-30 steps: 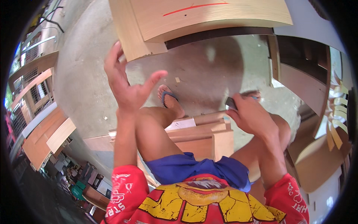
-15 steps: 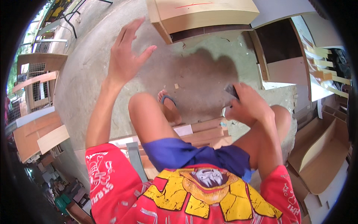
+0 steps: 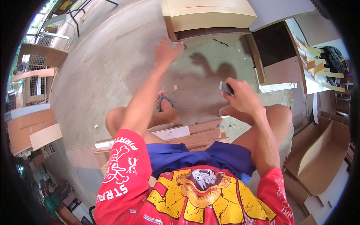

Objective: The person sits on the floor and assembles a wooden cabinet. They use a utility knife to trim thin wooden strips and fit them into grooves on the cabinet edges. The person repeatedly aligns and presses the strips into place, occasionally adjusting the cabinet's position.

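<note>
My left hand (image 3: pixel 167 52) is stretched forward, thumb apart from the fingers, with nothing in it. It is over the floor beside the near left corner of a pale wooden box-like piece (image 3: pixel 210 20); whether it touches the wood I cannot tell. In front of my right knee, my right hand (image 3: pixel 243 96) is closed round a small dark tool with a silvery end (image 3: pixel 225 87). Most of that tool is hidden by the fingers, and its exact kind does not show.
Wooden boards (image 3: pixel 202 135) lie below my legs. An open cabinet piece (image 3: pixel 275 47) stands at the right, with curled pale strips (image 3: pixel 318 69) beyond it. A curved wooden shelf unit (image 3: pixel 324 150) is at the lower right. Board pieces (image 3: pixel 35 127) are stacked at the left.
My left hand has moved right, to beside the wooden piece's corner. My right hand has shifted slightly left, still around the small tool. My left knee has swung outward to the left.
</note>
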Demonstrator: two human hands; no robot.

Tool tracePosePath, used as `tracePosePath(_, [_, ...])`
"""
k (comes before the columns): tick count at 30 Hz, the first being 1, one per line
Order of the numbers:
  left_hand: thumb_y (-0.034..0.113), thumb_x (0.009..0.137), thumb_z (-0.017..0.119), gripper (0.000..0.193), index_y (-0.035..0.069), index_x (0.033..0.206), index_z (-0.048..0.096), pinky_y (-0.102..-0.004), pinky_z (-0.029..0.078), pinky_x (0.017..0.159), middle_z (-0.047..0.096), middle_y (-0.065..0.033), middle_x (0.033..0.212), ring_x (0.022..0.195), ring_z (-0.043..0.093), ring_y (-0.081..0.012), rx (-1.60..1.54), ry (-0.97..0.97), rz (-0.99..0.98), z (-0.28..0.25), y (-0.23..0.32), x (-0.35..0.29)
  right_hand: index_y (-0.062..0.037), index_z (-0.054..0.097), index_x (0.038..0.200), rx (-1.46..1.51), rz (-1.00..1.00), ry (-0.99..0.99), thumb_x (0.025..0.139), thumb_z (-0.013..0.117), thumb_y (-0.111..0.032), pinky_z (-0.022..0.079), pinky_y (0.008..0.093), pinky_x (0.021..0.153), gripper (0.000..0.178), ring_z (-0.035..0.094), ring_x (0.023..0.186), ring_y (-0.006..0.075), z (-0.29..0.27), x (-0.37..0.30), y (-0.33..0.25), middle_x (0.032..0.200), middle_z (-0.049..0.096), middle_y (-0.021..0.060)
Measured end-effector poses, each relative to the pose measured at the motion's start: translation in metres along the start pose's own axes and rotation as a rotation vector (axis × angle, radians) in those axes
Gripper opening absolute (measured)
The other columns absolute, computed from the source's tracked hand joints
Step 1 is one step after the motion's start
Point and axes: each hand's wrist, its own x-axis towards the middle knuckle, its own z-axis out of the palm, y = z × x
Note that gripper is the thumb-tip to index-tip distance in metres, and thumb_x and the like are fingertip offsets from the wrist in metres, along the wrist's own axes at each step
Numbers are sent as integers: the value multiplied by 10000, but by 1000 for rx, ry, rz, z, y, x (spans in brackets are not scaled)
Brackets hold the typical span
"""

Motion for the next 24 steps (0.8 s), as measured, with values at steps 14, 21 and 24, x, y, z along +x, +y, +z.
tracePosePath(14, [523, 967, 731, 565, -5, 1157, 795, -542, 596, 951, 801, -270, 1003, 1017, 763, -489, -9, 49, 10, -6, 19, 21, 54, 546, 1272, 1883, 823, 701, 1139, 397, -147, 599, 455, 642, 284, 645, 849, 317, 13, 247, 21, 1155, 612, 233])
tracePosePath(21, [435, 981, 701, 429, 29, 994, 839, -527, 620, 856, 802, -226, 905, 910, 781, -449, 122, 102, 182, -17, 7, 41, 6, 488, 1444, 2143, 653, 667, 1126, 398, -86, 611, 596, 718, 343, 685, 943, 376, 45, 276, -14, 1252, 630, 265])
tracePosePath(24, [407, 983, 684, 413, 18, 976, 822, -528, 613, 856, 792, -239, 898, 912, 774, -450, 137, 89, 254, -21, 11, 47, -23, 580, 1430, 2117, 776, 648, 1177, 338, -272, 591, 464, 708, 430, 699, 1054, 286, 36, 287, -31, 1369, 640, 162])
